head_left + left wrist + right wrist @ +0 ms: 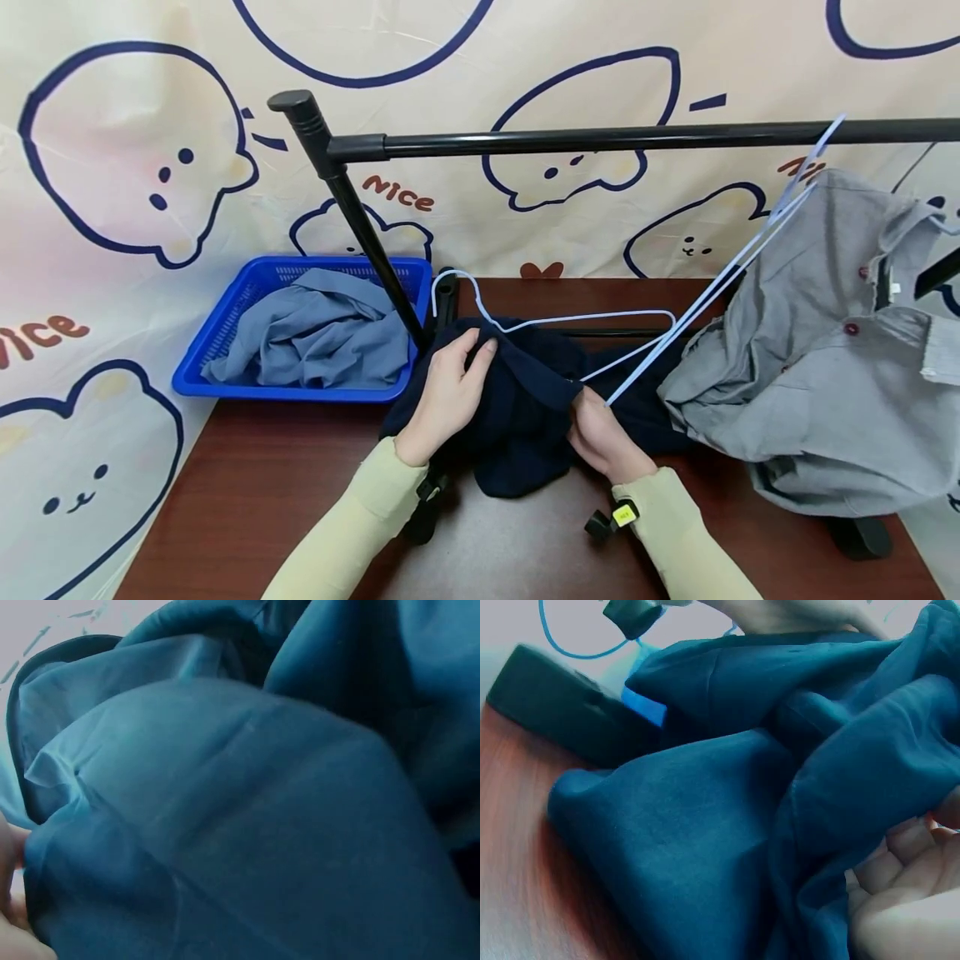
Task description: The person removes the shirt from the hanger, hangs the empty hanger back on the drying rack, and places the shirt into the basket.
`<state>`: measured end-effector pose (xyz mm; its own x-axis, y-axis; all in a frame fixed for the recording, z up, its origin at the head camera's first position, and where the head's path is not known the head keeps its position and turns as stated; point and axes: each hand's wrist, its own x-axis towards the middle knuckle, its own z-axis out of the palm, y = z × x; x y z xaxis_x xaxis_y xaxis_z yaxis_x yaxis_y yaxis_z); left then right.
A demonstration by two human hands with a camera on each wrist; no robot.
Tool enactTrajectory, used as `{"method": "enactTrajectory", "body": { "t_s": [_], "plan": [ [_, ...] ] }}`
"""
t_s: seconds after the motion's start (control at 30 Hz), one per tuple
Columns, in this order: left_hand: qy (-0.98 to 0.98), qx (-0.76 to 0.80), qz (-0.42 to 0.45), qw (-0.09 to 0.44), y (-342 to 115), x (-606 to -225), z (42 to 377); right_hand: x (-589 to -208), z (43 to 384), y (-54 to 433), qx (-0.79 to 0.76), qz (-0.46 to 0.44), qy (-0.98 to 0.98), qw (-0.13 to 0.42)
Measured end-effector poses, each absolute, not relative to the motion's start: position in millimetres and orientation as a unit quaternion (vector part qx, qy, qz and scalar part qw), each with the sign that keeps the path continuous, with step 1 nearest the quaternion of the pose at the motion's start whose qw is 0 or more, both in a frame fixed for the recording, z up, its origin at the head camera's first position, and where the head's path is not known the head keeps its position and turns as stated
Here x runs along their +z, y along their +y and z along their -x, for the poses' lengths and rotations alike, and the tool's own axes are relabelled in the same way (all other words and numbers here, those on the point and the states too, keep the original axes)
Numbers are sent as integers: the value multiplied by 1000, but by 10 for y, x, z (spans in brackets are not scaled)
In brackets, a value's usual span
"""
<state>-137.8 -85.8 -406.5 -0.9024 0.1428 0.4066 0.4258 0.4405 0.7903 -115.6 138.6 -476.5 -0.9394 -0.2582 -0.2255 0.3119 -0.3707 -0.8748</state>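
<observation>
A dark navy garment (pixel 517 417) lies bunched on the table between both hands. My left hand (pixel 450 387) pinches its upper edge, thumb and fingers near the hanger's neck; the left wrist view shows fingertips (pixel 16 851) at the cloth's edge. On the other side, my right hand (pixel 603 437) grips a fold, its fingers (pixel 907 844) curled beneath the fabric in the right wrist view. A light-blue hanger (pixel 570 317) rests at the garment's top, hook pointing up and left. Part of its lower side is hidden by the cloth.
A black rail (pixel 570 139) crosses above the hands on a slanted post (pixel 367 229). At right hangs a grey shirt (pixel 810 400) beside a light-blue hanger (pixel 720 283) on the rail. A blue basket (pixel 202 350) holding blue-grey cloth (pixel 315 333) stands left on the brown table (pixel 247 500).
</observation>
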Motion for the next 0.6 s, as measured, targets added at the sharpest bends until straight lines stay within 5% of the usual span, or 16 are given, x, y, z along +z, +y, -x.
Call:
{"method": "enactTrajectory", "body": {
  "t_s": [0.23,0.47,0.6],
  "plan": [
    [-856,-478,151,127,-939,-4013,1397,-4796,1246,1404,-807,4,560,188],
    [-875,-450,147,97,-1003,-4000,1408,-4730,1350,1838,-717,-19,695,36],
    [-884,-438,148,73,-1017,-4023,1413,-4673,1359,2160,-662,-61,747,10]
  ]
}}
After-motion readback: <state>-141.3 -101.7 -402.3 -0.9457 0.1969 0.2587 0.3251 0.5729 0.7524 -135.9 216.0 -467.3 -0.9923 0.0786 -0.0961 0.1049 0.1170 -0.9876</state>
